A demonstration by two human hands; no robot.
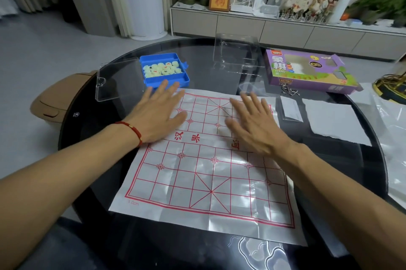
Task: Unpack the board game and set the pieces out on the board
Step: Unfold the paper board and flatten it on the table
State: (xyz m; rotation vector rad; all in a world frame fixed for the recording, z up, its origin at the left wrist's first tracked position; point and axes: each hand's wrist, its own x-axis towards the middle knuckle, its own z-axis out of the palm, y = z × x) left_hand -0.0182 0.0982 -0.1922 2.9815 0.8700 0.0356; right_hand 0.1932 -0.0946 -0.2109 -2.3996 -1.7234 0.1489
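Head view: a person's two bare arms reach over a dark round desk (98,103) toward a paper board (204,173) printed with a red grid

Left hand (158,114): fingers spread and straight, palm flat on the far-left part of the board; a red cord bracelet (134,130) on the wrist

Right hand (252,120): fingers spread and straight, lying flat on the far-right part of the board; slightly blurred

Board: unfolded, creases showing, near edge close to the person; no pieces on it yet

Pieces (162,68): pale discs with red and black marks, all in the blue tray (164,79) just beyond the board's far-left corner; its clear lid (118,81) lies hinged open to the left

Key relation: the tray sits directly beyond the left hand's fingertips, almost touching them; the right hand is well apart from it, so the left looks the nearer one for picking pieces

Packaging: purple box (307,72) and clear insert (237,52) on the far right

Step, as judged: smoothing the board; placing pieces remains
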